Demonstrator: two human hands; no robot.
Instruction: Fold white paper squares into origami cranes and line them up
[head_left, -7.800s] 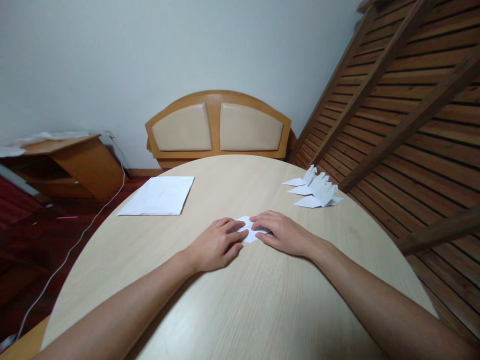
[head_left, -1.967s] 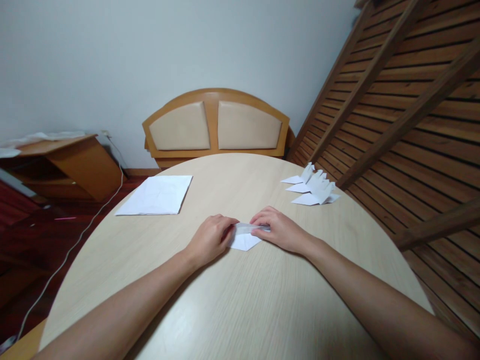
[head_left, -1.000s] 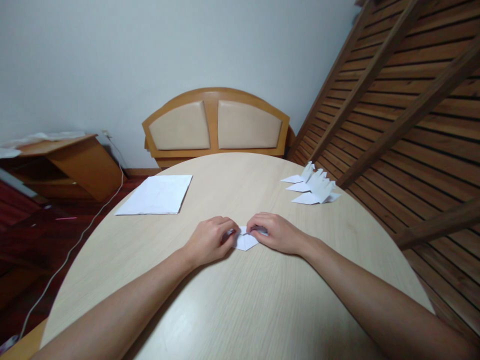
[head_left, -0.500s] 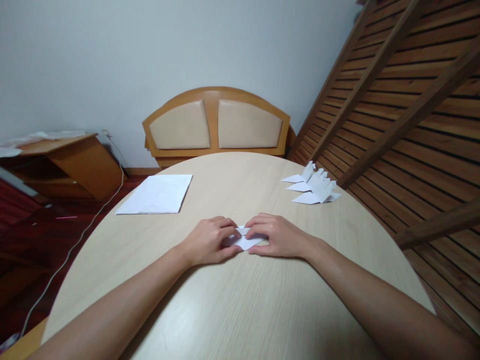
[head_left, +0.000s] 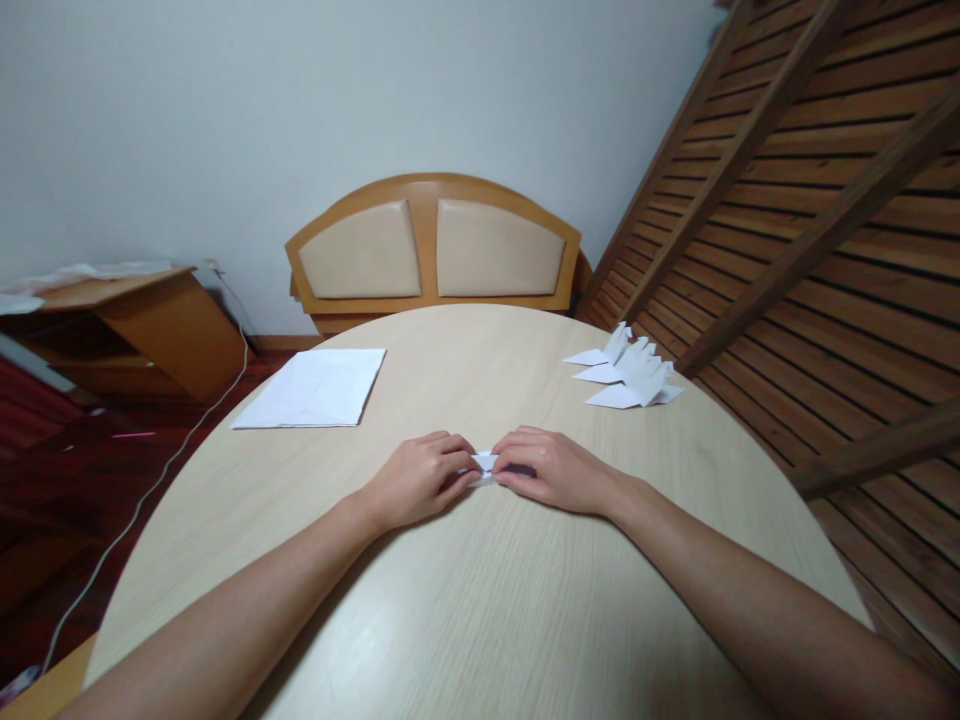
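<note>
A small piece of folded white paper (head_left: 485,463) lies on the table in front of me, mostly covered by my fingers. My left hand (head_left: 435,477) is closed on its left side, thumb and fingertips pinching the near edge. From the other side my right hand (head_left: 551,470) pinches the paper in the same way. Only a narrow strip of it shows between the two hands. Farther off to the right stand several folded paper birds (head_left: 634,378), close together in a row.
A stack of white paper sheets (head_left: 311,388) lies on the left of the round pale wooden table (head_left: 450,620). A headboard (head_left: 431,245) stands beyond the far edge. Slatted wood (head_left: 817,230) rises on the right; a wooden cabinet (head_left: 172,330) and a cable (head_left: 150,490) are left.
Both thumbs have moved away from me, up toward the fingers, and the near part of the paper has been folded up. Less of the paper shows now.
</note>
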